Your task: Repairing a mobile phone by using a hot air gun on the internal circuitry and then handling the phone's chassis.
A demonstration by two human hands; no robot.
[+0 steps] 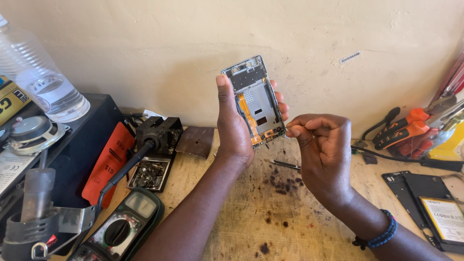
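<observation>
Held upright above the stained wooden workbench [232, 212]: an opened silver-framed phone chassis with orange flex cable [254, 100], clasped in the left hand [233, 126]. Right hand [321, 145] pinched at its lower corner, perhaps on a tiny screw or tool, too small to tell. Mid-disassembly, seemingly; next calls for a steady, fine pull.

Single head-mounted view, aimed forward and down across the counter [241, 227] toward the wall [193, 38]. Close range: both forearms are seen entering from the bottom edge, hands held mid-frame. No second view is provided, so nothing is shared.
</observation>
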